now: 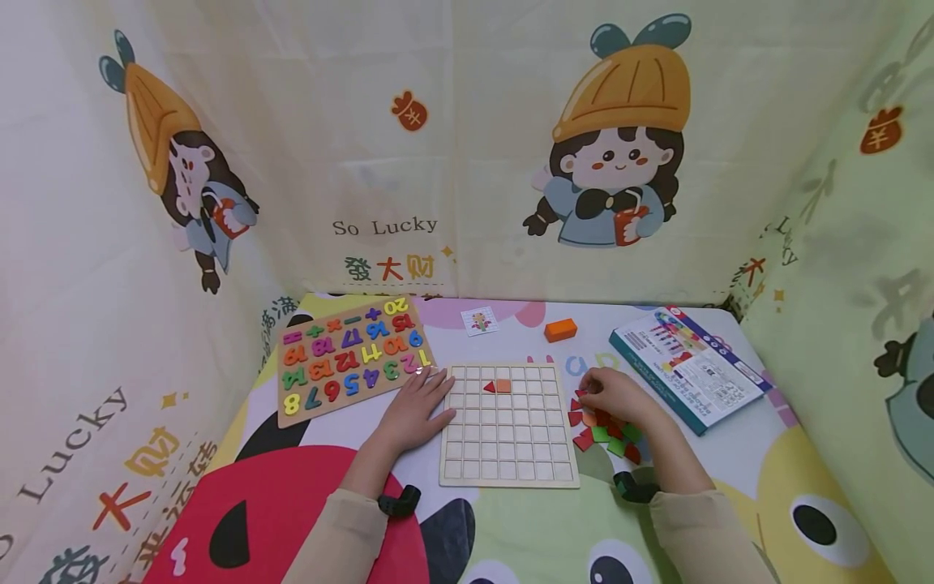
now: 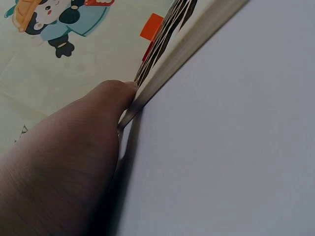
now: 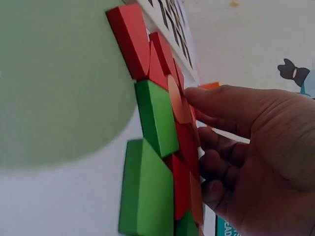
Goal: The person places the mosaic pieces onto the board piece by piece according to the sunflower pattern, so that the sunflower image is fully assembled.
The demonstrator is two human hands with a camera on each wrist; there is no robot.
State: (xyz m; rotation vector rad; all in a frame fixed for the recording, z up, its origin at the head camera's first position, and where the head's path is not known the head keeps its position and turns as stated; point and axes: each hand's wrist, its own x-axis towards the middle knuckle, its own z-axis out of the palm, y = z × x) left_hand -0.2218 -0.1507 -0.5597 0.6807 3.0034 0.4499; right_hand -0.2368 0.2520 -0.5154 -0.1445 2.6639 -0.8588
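Observation:
A square wooden grid board (image 1: 509, 485) lies on the table. In its upper rows sit a red triangle (image 1: 490, 387) and an orange square (image 1: 503, 386). My left hand (image 1: 419, 411) rests at the board's left edge with fingers extended; its thumb (image 2: 115, 93) touches the board's side in the left wrist view. Right of the board, my right hand (image 1: 616, 395) reaches over loose pieces, its fingers bent. The fingertips are right at a red piece (image 1: 580, 393); I cannot tell whether they pinch it. Green pieces (image 3: 156, 118) and other red pieces (image 3: 130, 39) lie close by.
A number puzzle board (image 1: 357, 357) lies at the left, near my left hand. Behind the grid are a small patterned card (image 1: 479, 321) and an orange block (image 1: 560, 329). A flat box (image 1: 689, 365) lies at the right. Printed cloth walls (image 1: 481, 162) surround the table.

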